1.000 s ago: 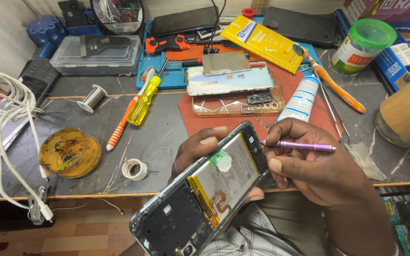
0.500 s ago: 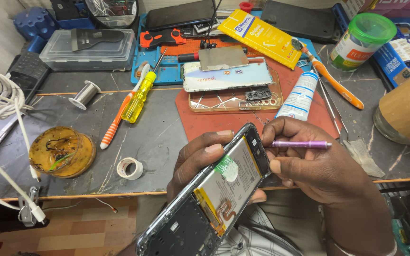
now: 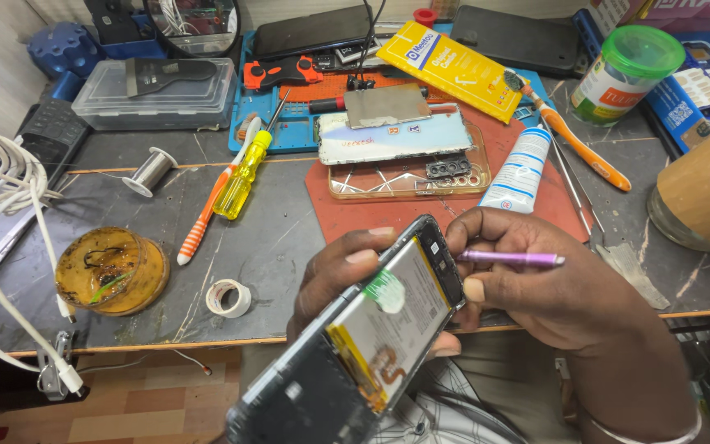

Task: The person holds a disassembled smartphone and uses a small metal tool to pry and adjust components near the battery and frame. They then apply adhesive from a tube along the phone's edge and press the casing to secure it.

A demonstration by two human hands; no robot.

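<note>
Left hand (image 3: 347, 271) grips the opened phone (image 3: 355, 345) off the table's near edge; right hand (image 3: 552, 288) pinches a purple tool (image 3: 509, 258) at its top. 1 slip might gouge the battery (image 3: 388, 329).

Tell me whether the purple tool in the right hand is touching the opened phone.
Cannot tell. In the head view the right hand holds the purple tool pointing at the top edge of the opened phone, but fingers cover its tip, so neither contact nor gap shows.

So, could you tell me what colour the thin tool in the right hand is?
Purple, a thin metallic purple tool, clearest in the head view.
</note>
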